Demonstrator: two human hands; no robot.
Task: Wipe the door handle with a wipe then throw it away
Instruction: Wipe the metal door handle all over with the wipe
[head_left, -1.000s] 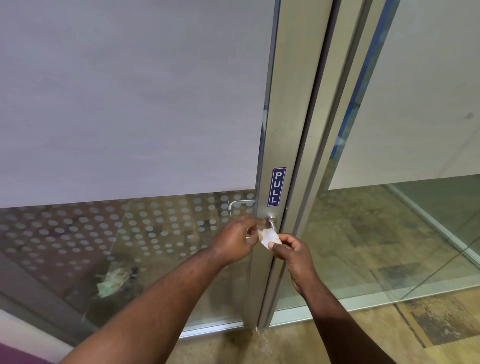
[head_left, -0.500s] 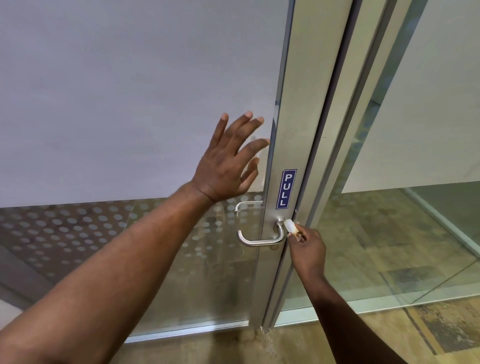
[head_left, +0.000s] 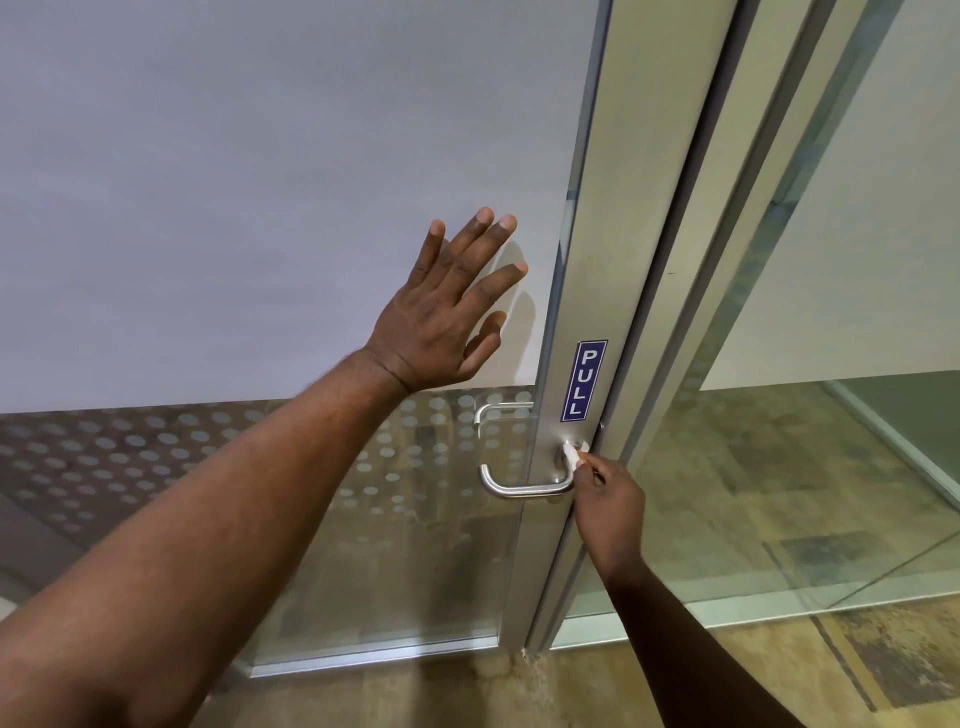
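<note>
A brushed metal lever door handle (head_left: 514, 487) sticks out from the aluminium door frame (head_left: 592, 291) below a blue PULL sign (head_left: 584, 381). My right hand (head_left: 609, 506) pinches a small white wipe (head_left: 573, 453) and presses it against the handle's base where it meets the frame. My left hand (head_left: 447, 312) is spread flat, fingers apart, on the frosted glass door panel (head_left: 234, 182) above and left of the handle. It holds nothing.
A second handle (head_left: 496, 410) shows through the dotted glass on the far side. A fixed glass panel (head_left: 805, 467) stands to the right of the frame. Patterned brownish carpet (head_left: 727, 686) covers the floor below.
My left hand left the handle and rose to rest flat on the frosted glass. My right hand took the wipe alone and holds it at the handle's base.
</note>
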